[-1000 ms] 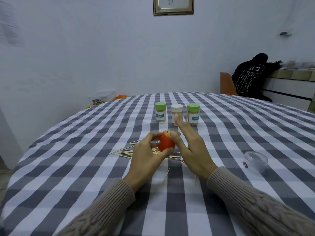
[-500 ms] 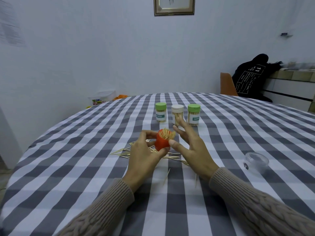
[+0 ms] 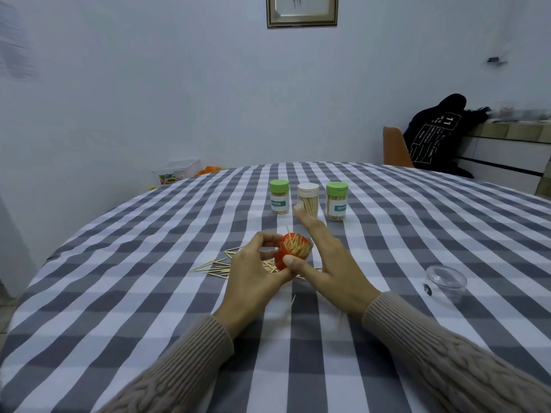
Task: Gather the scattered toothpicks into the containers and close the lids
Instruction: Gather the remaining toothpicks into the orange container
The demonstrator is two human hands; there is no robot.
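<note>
Grey-and-white checked cloth covers the round table (image 3: pixel 119 293) under pale walls, with three lidded jars (image 3: pixel 308 199) toward the far edge and loose toothpicks (image 3: pixel 214 265) mid-table. My left hand (image 3: pixel 253 278) grips the red container (image 3: pixel 290 254) above them. Since a moment ago my right hand (image 3: pixel 331 263) has straightened, fingers flat beside the container's bristling mouth.

Four toothpick containers: two green-lidded (image 3: pixel 279 197) (image 3: pixel 337 200), one white-lidded (image 3: pixel 308 196), and one red, open (image 3: pixel 290 255), held in my left grip (image 3: pixel 253 272). One clear lid (image 3: pixel 445 282) lies on the surface (image 3: pixel 119 278). Loose toothpicks (image 3: pixel 214 265): too many to count. My two hands show, left and right (image 3: pixel 331 263).
</note>
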